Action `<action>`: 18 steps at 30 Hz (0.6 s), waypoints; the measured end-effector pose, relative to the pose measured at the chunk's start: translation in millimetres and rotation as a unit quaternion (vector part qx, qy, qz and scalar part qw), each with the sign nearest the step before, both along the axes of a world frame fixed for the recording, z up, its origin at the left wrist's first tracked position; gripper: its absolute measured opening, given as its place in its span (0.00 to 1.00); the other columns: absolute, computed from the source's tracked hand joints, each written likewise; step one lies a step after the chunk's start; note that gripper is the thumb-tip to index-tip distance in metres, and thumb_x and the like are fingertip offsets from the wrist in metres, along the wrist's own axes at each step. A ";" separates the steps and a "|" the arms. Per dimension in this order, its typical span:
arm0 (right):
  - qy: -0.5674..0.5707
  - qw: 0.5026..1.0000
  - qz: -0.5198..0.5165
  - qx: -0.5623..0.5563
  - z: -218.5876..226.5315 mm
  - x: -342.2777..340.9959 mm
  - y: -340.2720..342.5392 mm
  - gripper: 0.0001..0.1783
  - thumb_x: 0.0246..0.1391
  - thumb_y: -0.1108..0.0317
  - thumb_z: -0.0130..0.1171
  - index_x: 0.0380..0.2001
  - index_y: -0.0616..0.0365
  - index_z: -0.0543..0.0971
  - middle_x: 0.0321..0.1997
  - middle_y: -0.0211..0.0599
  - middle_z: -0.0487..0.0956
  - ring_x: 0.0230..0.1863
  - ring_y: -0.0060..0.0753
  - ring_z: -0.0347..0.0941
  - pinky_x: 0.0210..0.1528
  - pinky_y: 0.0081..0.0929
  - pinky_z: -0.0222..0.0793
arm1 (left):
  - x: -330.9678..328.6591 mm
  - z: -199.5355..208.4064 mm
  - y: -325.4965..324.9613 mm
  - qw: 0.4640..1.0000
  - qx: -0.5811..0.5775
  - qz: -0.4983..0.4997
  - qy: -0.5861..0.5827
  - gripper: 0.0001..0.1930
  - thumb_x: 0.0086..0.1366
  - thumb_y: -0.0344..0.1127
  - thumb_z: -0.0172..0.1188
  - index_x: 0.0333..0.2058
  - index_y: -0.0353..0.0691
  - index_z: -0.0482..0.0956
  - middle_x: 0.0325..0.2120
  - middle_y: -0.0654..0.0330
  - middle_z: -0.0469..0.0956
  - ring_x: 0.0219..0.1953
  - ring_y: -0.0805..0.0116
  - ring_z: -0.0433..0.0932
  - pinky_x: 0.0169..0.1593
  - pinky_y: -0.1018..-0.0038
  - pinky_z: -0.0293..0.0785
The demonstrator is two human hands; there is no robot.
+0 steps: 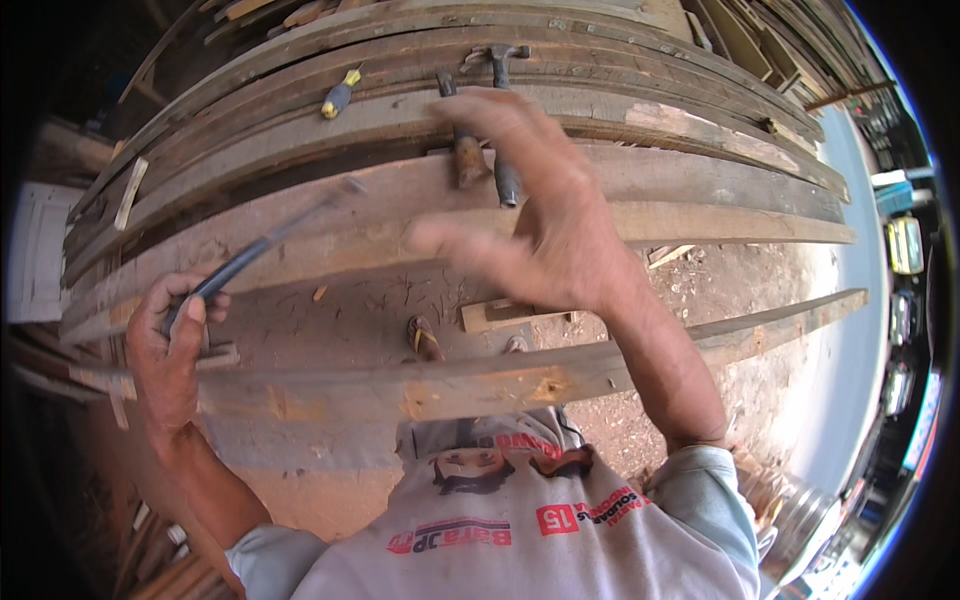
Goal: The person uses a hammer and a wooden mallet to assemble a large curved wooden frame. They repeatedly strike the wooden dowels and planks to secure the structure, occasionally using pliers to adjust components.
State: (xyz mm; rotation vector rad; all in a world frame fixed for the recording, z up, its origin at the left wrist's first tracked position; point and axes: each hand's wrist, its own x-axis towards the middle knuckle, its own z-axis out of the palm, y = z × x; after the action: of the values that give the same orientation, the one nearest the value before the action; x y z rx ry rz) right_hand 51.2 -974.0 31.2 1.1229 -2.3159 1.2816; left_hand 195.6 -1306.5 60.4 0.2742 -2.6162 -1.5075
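My left hand [165, 345] is closed around the dark handle of a slim bar-like tool [252, 250]. The tool slants up and right, its blurred metal end above a wooden plank [420, 200]. My right hand [565, 215], smeared by motion, hangs over the planks with thumb and fingers spread and nothing seen in it. Beyond it lies a claw hammer [500, 66], its handle partly hidden behind the hand. Beside the hammer is a wooden-handled tool [468, 165] with a dark metal upper part, also partly covered. A yellow-and-grey screwdriver [341, 97] rests on the boards farther left.
A long beam [450, 388] crosses close in front of my body. Several long boards [700, 185] run side by side beyond it. Between them the dirt floor [370, 300] shows sandaled feet, wood scraps and an offcut [490, 316]. A road with parked vehicles [905, 245] lies at right.
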 end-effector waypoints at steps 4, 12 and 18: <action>0.020 0.982 0.166 0.086 18.1 49.3 28.5 0.37 0.57 0.45 0.67 0.59 0.60 0.74 0.49 0.53 0.79 0.50 0.48 0.77 0.49 0.43 0.75 | 21.3 28.0 120.7 0.991 0.080 -0.102 0.038 0.12 0.68 0.36 0.61 0.40 0.31 0.79 0.35 0.54 0.82 0.32 0.73 0.79 0.36 0.76 0.77; -0.217 0.955 0.173 0.104 23.4 100.2 103.6 0.18 0.64 0.53 0.59 0.39 0.60 0.77 0.20 0.48 0.76 0.26 0.58 0.76 0.32 0.47 0.69 | 38.7 -10.9 240.5 0.929 0.301 -0.106 0.189 0.15 0.70 0.36 0.64 0.47 0.31 0.75 0.40 0.58 0.80 0.41 0.74 0.79 0.42 0.77 0.77; -0.226 0.966 0.124 -0.023 9.3 125.7 114.6 0.15 0.63 0.63 0.62 0.47 0.62 0.79 0.27 0.42 0.81 0.28 0.42 0.79 0.35 0.36 0.74 | 57.2 -22.9 255.3 0.939 0.263 -0.115 0.191 0.13 0.74 0.39 0.57 0.48 0.33 0.74 0.39 0.59 0.79 0.41 0.74 0.78 0.43 0.76 0.76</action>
State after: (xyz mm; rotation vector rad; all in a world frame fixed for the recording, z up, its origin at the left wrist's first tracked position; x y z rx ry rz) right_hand 177.0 -859.4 40.5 1.2417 -2.4912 1.8432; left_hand 252.8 -1051.2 37.4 -0.2739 -1.9648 -2.0743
